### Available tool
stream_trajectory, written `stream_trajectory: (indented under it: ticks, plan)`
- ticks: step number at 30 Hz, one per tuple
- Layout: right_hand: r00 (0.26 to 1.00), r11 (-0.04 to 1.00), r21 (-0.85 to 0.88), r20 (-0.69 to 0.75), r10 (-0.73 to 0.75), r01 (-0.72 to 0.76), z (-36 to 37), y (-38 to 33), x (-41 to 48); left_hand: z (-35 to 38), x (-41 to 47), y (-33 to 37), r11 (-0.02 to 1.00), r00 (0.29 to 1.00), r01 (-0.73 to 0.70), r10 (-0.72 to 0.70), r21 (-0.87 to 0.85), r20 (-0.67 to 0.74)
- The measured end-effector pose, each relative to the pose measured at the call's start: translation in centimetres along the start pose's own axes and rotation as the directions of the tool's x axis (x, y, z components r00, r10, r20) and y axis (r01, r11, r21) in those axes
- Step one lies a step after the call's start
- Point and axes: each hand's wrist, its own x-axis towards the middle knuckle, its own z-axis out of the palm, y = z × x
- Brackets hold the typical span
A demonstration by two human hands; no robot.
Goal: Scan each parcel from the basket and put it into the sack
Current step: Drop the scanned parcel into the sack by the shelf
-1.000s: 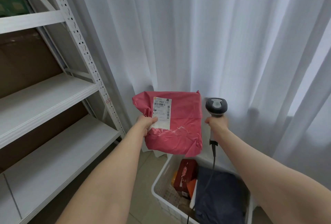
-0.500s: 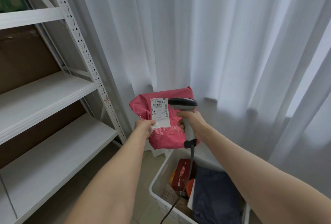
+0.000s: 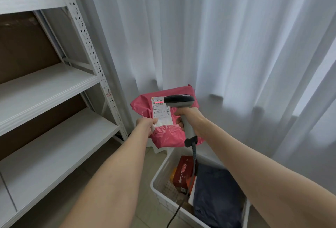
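Pink parcel [image 3: 169, 136] — a soft plastic mailer — is held up in front of us, above the far end of the white basket [image 3: 164, 189] and before the white curtain [image 3: 218, 36]. In the head view, our left grip [image 3: 145, 125] pinches the parcel at its lower left edge, by the bottom corner of its white label [image 3: 161, 114], which faces us. Our right grip [image 3: 190, 120] is curled tight round the handle of the grey scanner [image 3: 179, 100], whose dark head lies across the label's upper right corner; a red line of light [image 3: 161, 101] glows on the print just off its nose. The scanner's cable [image 3: 194, 155] hangs from the handle down into the basket. The basket stands on the floor at lower right and holds a red box [image 3: 183, 171], an orange packet [image 3: 173, 174] beside it, and a dark blue bag [image 3: 216, 195] filling its right side. To our left runs white metal shelving [image 3: 54, 85] — brown board shows behind its shelves.
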Motion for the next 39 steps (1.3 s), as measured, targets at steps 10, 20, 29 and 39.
stream_trajectory:
  ticks: [10, 20, 29, 39]
  plan:
    - [1.000, 1.000, -0.014, -0.020, 0.018, -0.018, 1.0, -0.3, -0.5, -0.5, 0.6, -0.3, 1.000, 1.000, 0.009, -0.010, -0.028, -0.012]
    - [0.999, 0.999, -0.033, -0.046, 0.027, -0.028, 1.8, -0.7, -0.8, -1.2, 0.6, -0.2, 0.999, 1.000, -0.008, 0.007, -0.041, -0.018]
    - [0.998, 1.000, 0.002, -0.056, 0.002, -0.002, 2.6, -0.5, -0.8, -1.7, 1.0, -0.4, 1.000, 1.000, -0.004, 0.004, -0.022, -0.007]
    - [0.998, 0.999, -0.041, -0.062, 0.024, -0.026, 3.5, -0.9, -0.6, -2.5, 1.5, -0.3, 1.000, 1.000, 0.000, 0.000, -0.006, 0.007]
